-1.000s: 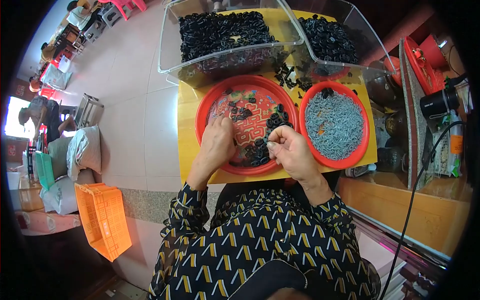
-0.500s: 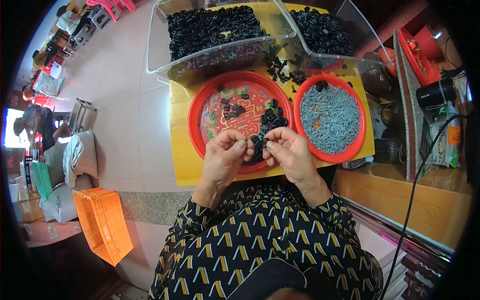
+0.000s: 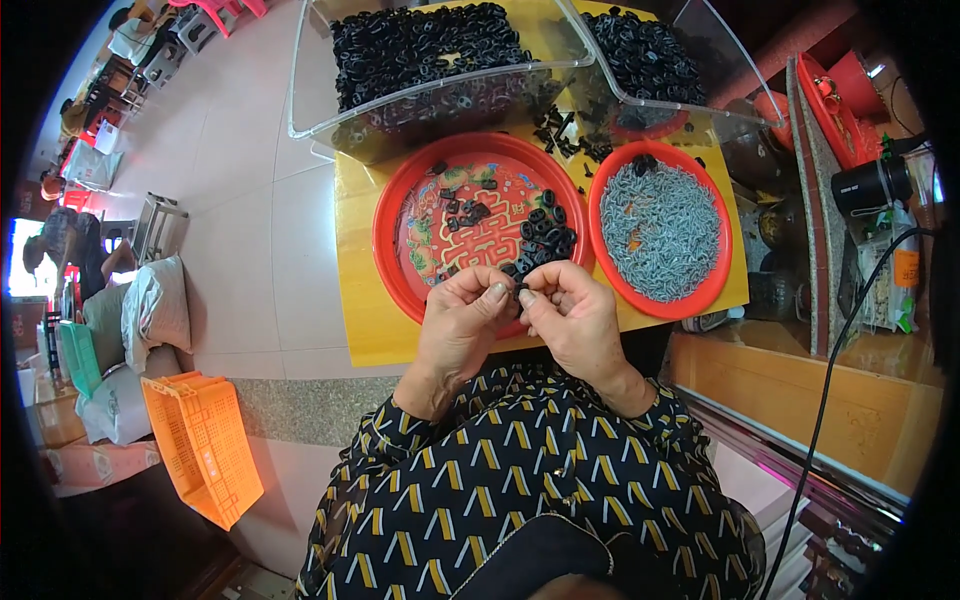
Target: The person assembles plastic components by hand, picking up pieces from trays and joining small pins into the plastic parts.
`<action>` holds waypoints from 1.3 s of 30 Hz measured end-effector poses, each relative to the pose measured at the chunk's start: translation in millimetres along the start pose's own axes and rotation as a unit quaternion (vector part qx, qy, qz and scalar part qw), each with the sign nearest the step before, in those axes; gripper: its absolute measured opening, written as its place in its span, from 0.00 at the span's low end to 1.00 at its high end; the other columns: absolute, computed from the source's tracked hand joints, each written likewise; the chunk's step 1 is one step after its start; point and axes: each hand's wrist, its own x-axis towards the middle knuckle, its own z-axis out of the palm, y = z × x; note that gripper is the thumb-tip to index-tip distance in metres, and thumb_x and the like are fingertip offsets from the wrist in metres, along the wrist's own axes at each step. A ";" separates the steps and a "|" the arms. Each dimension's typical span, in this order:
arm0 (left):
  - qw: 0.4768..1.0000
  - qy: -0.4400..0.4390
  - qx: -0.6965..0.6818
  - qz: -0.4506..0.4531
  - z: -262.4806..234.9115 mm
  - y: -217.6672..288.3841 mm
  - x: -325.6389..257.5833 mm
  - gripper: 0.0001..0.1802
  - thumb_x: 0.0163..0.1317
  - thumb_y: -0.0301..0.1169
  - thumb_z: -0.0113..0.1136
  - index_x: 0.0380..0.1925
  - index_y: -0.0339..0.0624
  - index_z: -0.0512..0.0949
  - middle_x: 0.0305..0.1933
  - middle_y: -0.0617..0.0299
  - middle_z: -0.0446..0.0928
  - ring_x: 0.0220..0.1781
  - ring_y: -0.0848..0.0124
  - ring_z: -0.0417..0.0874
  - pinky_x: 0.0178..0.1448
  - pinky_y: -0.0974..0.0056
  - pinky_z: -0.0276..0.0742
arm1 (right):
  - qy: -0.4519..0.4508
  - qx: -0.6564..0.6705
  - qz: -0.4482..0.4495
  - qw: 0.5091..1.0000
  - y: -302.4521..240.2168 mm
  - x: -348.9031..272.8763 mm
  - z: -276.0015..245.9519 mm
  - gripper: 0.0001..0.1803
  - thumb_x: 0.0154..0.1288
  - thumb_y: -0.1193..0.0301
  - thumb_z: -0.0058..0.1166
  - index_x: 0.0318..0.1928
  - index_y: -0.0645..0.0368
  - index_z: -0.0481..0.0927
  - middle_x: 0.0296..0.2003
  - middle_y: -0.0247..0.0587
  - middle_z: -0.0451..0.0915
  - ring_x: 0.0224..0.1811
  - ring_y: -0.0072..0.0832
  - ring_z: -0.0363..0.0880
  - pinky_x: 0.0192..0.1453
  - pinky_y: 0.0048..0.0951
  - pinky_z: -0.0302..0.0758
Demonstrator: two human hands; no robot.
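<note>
Above the near rim of a red round tray (image 3: 392, 285), my two hands meet fingertip to fingertip. My right hand (image 3: 575, 318) pinches a small black plastic part (image 3: 519, 289) between thumb and forefinger. My left hand (image 3: 462, 322) is closed in a pinch against the same spot; whatever lies between its fingertips is too small to make out. Black oval plastic pieces (image 3: 548, 240) are heaped in the tray's right side, and several smaller black pieces (image 3: 465, 214) lie farther left in it. To the right, a second red tray (image 3: 722, 255) holds many silver screws (image 3: 660, 235).
Two clear plastic bins (image 3: 460, 90) (image 3: 650, 75) full of black pieces stand at the back of the yellow table cover (image 3: 358, 300). Loose black parts (image 3: 556, 130) lie before them. An orange crate (image 3: 205, 450) sits at lower left. A black cable (image 3: 825, 390) hangs at right.
My hands have come closer together, the left moving right until the fingertips meet at the small black part. The view has shifted slightly.
</note>
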 end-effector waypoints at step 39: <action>0.674 0.002 0.686 0.274 -8.7 42.7 32.0 0.09 0.49 0.23 0.56 0.33 0.33 0.75 0.27 0.52 0.74 0.29 0.61 0.76 0.33 0.63 0.71 | 0.069 0.038 -0.009 0.997 15.9 4.4 -46.3 0.06 0.57 0.80 0.47 0.36 0.68 0.70 0.26 0.35 0.73 0.24 0.17 0.73 0.26 0.16 0.72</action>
